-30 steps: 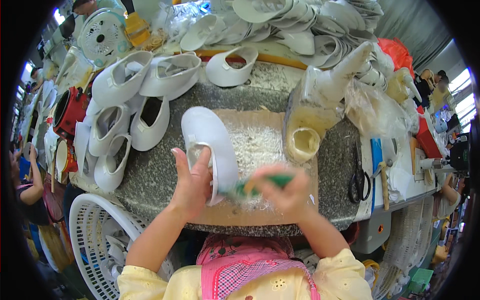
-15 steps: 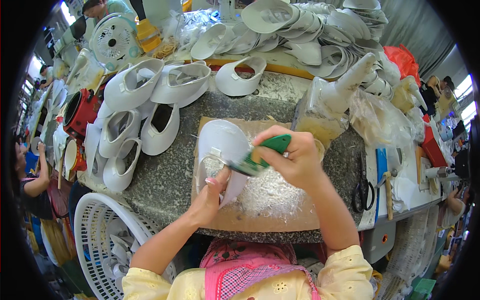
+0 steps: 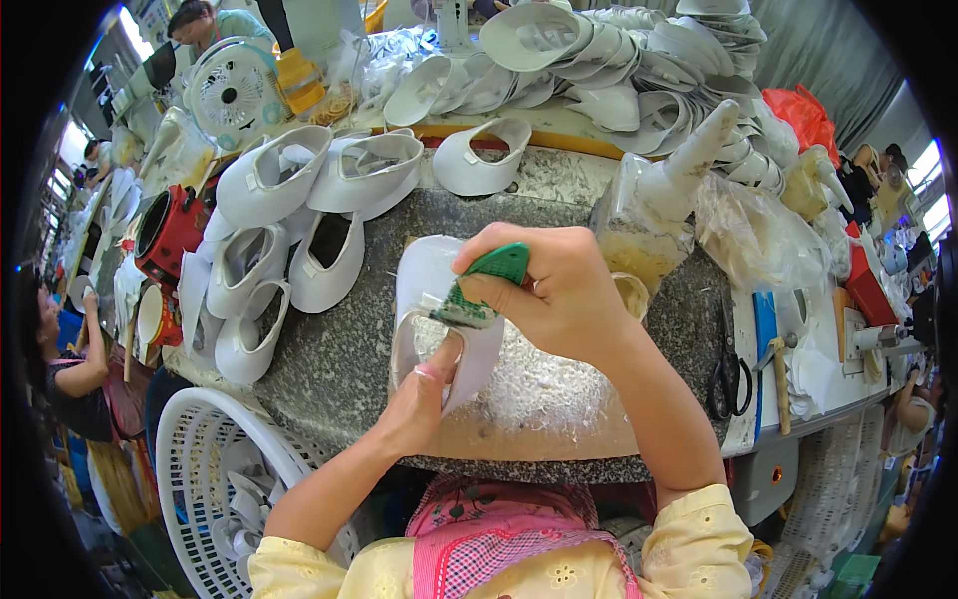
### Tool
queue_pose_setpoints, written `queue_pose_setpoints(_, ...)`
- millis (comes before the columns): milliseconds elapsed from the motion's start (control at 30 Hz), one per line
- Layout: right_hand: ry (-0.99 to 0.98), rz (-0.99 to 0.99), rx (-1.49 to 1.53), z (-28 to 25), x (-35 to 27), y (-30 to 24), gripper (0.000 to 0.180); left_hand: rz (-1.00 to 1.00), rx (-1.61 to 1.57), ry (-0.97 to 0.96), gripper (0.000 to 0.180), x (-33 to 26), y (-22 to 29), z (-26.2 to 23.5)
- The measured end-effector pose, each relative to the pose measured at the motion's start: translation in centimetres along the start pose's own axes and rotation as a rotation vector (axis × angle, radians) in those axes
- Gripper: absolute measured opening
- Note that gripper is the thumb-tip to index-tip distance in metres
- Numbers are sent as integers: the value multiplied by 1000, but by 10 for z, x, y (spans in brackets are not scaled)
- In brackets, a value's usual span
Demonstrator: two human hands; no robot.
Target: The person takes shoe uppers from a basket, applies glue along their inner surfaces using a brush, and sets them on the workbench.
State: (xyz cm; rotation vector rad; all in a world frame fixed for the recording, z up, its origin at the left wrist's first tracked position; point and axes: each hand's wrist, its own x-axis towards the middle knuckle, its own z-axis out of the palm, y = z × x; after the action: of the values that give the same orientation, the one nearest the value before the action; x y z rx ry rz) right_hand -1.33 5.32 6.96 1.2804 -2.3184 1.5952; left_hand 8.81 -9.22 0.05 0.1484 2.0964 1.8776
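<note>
My left hand (image 3: 419,399) grips a white shoe upper (image 3: 423,268) by its side, thumb laid along the opening. In my right hand (image 3: 559,290) is a green-handled brush (image 3: 505,262), its bristle end pressed against the upper near the small tab at the edge of the opening. Fingers wrap the handle and partly hide it. Below the upper lies a cardboard sheet (image 3: 559,439) crusted with a white, flaky coating (image 3: 539,374).
Finished-looking white uppers (image 3: 329,260) stand at the left; more are piled (image 3: 559,45) at the back. A smeared container (image 3: 644,205) stands right of the cardboard, near scissors (image 3: 730,374). A white basket (image 3: 190,469) sits lower left. Another person (image 3: 75,374) is at far left.
My right hand has moved left with the brush, from over the cardboard's white coating to the tab area of the upper. My left hand keeps its hold.
</note>
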Motion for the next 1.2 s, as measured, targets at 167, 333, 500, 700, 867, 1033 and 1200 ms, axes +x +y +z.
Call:
queue_pose_setpoints(167,-94,128,-11,-2,-22,15,9,-143,-193,37,107,-6,-1,-2)
queue_pose_setpoints(333,155,206,316,0,-47,15,10,-347,-219,12,107,-1,6,-3)
queue_pose_setpoints(500,124,354,508,28,-95,16,10,-328,-677,167,100,12,6,-3)
queue_pose_setpoints(700,608,349,279,-15,-126,19,10,-449,-447,241,85,36,-3,-16)
queue_pose_setpoints(867,585,176,-434,-50,-116,67,10,-268,815,118,64,58,19,-24)
queue_pose_setpoints(1033,474,-138,-389,-79,-124,56,8,85,937,-199,36,33,28,-43)
queue_pose_setpoints(1200,790,385,128,-83,-160,60,8,426,1187,-144,37,2,13,-41)
